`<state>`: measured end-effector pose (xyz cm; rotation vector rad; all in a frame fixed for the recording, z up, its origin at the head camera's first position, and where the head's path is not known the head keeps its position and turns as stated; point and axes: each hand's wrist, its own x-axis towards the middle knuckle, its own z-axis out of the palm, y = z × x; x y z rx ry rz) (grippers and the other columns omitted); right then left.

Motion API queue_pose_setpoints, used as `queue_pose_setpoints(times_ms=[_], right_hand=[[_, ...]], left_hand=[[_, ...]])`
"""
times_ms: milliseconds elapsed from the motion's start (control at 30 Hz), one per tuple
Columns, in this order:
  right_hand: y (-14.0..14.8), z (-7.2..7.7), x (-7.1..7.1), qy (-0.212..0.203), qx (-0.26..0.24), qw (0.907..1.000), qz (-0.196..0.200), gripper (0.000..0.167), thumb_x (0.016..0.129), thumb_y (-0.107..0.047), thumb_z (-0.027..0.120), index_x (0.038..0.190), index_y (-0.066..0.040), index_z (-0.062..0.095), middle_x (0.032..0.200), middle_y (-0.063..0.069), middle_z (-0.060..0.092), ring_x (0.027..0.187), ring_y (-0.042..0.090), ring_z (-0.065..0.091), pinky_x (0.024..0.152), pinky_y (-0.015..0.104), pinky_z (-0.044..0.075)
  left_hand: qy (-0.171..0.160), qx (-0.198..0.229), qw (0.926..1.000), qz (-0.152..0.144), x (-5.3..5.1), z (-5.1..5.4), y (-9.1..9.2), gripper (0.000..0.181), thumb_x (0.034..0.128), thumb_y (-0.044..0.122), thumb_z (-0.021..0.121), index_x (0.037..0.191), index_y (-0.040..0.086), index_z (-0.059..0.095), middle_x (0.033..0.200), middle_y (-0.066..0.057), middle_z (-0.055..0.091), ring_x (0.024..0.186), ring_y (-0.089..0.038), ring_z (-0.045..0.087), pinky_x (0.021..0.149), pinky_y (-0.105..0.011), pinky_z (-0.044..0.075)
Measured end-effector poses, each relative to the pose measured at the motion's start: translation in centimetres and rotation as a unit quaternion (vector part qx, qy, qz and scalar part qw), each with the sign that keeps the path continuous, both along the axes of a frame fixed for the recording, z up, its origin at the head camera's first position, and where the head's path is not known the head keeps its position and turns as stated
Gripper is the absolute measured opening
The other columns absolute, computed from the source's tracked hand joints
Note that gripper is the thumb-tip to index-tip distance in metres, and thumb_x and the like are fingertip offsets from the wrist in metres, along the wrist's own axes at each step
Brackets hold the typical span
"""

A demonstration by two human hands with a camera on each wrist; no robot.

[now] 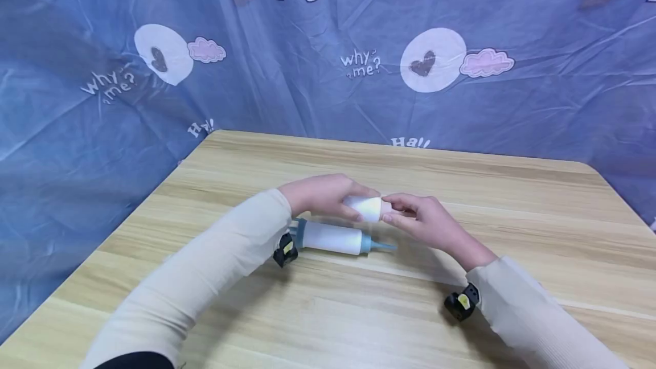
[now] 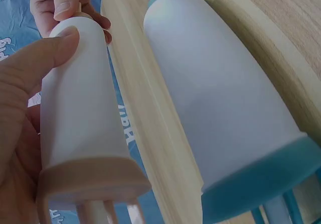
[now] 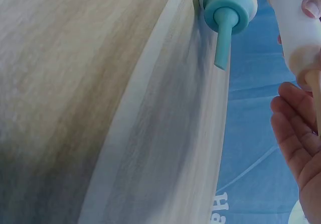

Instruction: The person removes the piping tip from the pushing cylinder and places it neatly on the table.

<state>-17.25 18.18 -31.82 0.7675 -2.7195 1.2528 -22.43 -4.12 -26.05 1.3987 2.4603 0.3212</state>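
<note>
My left hand (image 1: 330, 195) grips a white syringe-shaped dispenser (image 2: 83, 103) around its barrel, thumb along the side. Its end ring and nozzle are beige. At the nozzle end, my right hand (image 1: 427, 221) has its thumb and fingers around the beige cap and spout; in the right wrist view the palm side shows and the thumb is out of sight. Just nearer to me lies a second dispenser (image 1: 333, 238) on the table, white with a teal end ring and a teal spout pointing right. My left forearm partly hides its back end.
The wood-grain table (image 1: 333, 323) extends around both hands. A blue printed curtain (image 1: 318, 73) hangs behind and on the left. Black wrist cameras sit on both forearms.
</note>
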Motion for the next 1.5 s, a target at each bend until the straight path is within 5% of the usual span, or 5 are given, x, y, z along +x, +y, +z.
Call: queue_pose_setpoints(times_ms=[467, 833, 1200, 1500], right_hand=[[0.6, -0.6, -0.3, -0.077, -0.074, 0.9942, 0.013, 0.026, 0.083, -0.012, 0.068, 0.106, 0.0, 0.062, 0.093, 0.011, 0.067, 0.082, 0.007, 0.061, 0.073, 0.021, 0.051], [0.4, -1.0, -0.1, 0.038, -0.064, 0.996, 0.049, 0.022, 0.08, -0.001, 0.068, 0.1, 0.003, 0.061, 0.102, 0.015, 0.066, 0.091, 0.007, 0.059, 0.081, 0.025, 0.052], [-0.2, -1.4, 0.1, 0.084, -0.041, 0.9956, -0.011, 0.033, 0.071, -0.006, 0.077, 0.101, -0.002, 0.063, 0.102, 0.012, 0.067, 0.092, 0.024, 0.062, 0.085, 0.04, 0.051], [0.5, -1.2, 0.4, -0.037, -0.066, 0.9962, -0.044, 0.033, 0.086, -0.018, 0.067, 0.114, -0.003, 0.059, 0.103, 0.013, 0.067, 0.094, 0.012, 0.063, 0.08, 0.023, 0.051]], left_hand=[[0.001, 0.006, 1.0, 0.001, 0.5, -0.4, 0.5, 0.057, 0.0858, 0.023, 0.066, 0.138, 0.016, 0.044, 0.117, -0.007, 0.062, 0.095, -0.013, 0.058, 0.083, -0.023, 0.047], [-0.028, 0.024, 0.9993, 0.007, 0.2, -0.8, 0.3, 0.056, 0.0865, 0.024, 0.065, 0.138, 0.016, 0.045, 0.12, -0.005, 0.062, 0.09, -0.01, 0.058, 0.078, -0.019, 0.047], [-0.02, 0.029, 0.9993, 0.011, 0.0, -1.2, 0.1, 0.057, 0.0852, 0.022, 0.066, 0.138, 0.016, 0.045, 0.116, -0.006, 0.063, 0.093, -0.012, 0.058, 0.081, -0.022, 0.047], [-0.004, 0.031, 0.9994, 0.018, 0.4, -0.8, 0.1, 0.058, 0.0853, 0.024, 0.066, 0.139, 0.017, 0.044, 0.115, -0.007, 0.062, 0.091, -0.012, 0.056, 0.079, -0.022, 0.046]])
